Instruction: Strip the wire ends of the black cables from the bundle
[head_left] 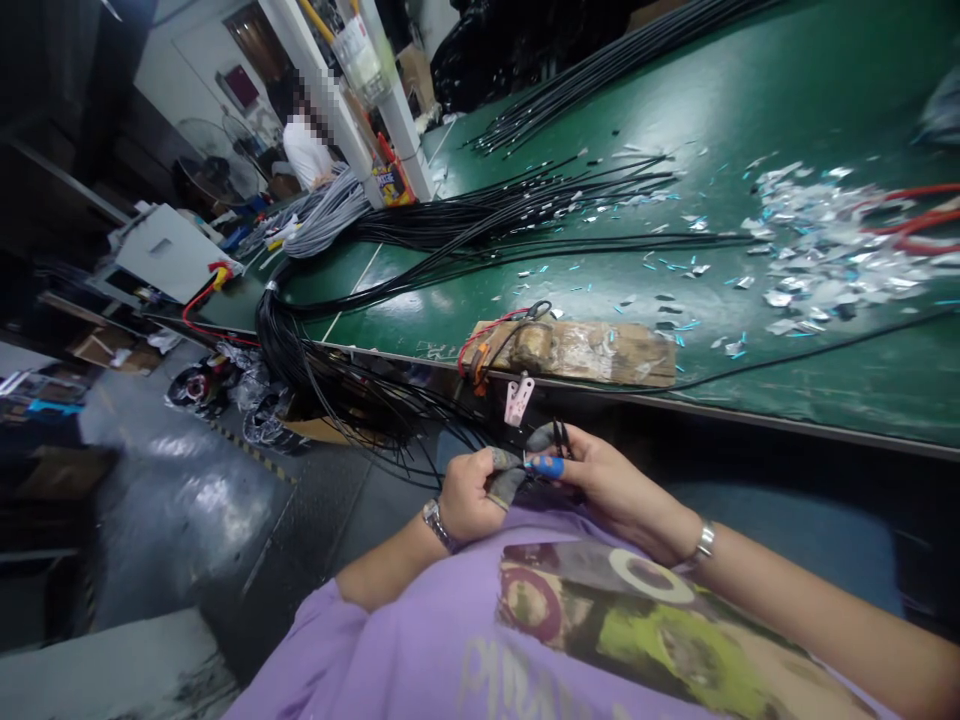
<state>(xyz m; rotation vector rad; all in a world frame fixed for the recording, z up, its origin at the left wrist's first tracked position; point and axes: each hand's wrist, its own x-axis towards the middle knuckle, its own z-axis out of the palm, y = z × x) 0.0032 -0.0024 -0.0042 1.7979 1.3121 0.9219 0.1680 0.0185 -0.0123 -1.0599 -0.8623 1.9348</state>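
In front of my purple shirt both hands meet just below the table's edge. My left hand [474,492], with a watch on its wrist and grey coverings on its fingers, pinches the end of a black cable [427,478] from the hanging bundle. My right hand [604,480] is closed at the same spot, its thumb wrapped in blue. Between its fingers stands a small dark two-pronged tool [562,438], whose kind I cannot make out. A tiny pale and blue wire end shows between the hands, mostly hidden by fingers.
A wooden block [600,352] with a pink clip [518,400] sits at the edge of the green table [750,110]. Black cable bundles [465,225] lie across it. Foil scraps [817,240] and an orange cord [922,225] are to the right. A person [306,150] sits behind.
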